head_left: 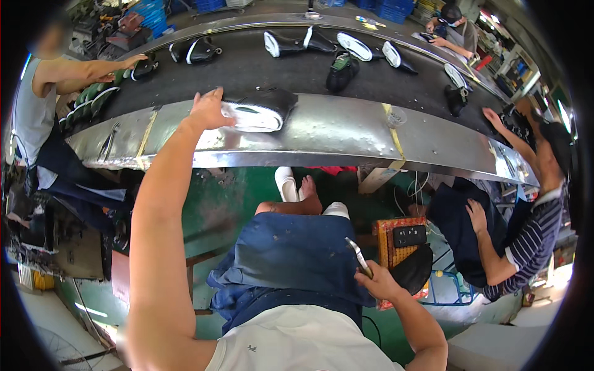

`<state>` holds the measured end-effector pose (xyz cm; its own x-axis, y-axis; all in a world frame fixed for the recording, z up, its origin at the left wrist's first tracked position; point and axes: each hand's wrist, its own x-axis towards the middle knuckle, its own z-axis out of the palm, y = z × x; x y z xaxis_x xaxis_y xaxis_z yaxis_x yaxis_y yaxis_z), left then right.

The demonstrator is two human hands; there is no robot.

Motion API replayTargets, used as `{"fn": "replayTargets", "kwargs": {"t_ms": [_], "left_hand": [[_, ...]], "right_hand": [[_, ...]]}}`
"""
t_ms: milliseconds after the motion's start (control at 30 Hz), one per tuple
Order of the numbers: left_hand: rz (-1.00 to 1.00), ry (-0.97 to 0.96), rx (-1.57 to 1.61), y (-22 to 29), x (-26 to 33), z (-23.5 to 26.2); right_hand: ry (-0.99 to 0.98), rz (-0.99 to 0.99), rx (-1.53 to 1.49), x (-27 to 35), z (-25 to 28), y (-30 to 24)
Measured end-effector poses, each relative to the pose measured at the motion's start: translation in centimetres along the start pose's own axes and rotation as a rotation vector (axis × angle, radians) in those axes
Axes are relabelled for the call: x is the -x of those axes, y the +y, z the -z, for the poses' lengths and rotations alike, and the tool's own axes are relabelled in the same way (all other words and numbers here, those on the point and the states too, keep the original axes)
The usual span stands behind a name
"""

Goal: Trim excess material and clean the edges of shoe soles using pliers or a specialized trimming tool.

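A black shoe lies on its side on the near metal edge of the conveyor, its white sole facing me. My left hand is stretched out to it and closed on its left end; the grip is partly hidden. Low on the right, beside my lap, my right hand is wrapped round a slim silver metal hand tool. The tool points up and to the left, and its handle is hidden in my fingers.
Several black shoes lie along the dark conveyor belt. A small clear cup sits on the metal rim. At right, a stool bears a black case and a dark curved piece. Co-workers are left, right and across.
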<state>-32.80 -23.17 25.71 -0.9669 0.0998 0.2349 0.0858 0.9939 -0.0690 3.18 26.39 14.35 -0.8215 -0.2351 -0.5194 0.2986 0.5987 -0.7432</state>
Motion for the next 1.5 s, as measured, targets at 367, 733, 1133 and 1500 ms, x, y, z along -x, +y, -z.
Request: {"fn": "replayTargets", "kwargs": {"t_ms": [367,733,1133,1500], "left_hand": [[0.244,-0.165,0.692,3.4,7.3,-0.2],[0.093,-0.541,1.514,19.8,32.5,-7.9],[-0.104,-0.182,1.251,17.9,28.2,-6.9],[-0.111,-0.223,1.566,15.3,29.5,-6.3]], "right_hand": [[-0.005,-0.042,-0.284,-4.2,-2.1,3.3],[-0.029,0.049,-0.95,-9.0,-2.4,1.6],[-0.025,0.324,-0.111,-11.9,-5.5,-9.3],[-0.108,0.452,-0.109,-13.2,-7.1,-9.0]]}}
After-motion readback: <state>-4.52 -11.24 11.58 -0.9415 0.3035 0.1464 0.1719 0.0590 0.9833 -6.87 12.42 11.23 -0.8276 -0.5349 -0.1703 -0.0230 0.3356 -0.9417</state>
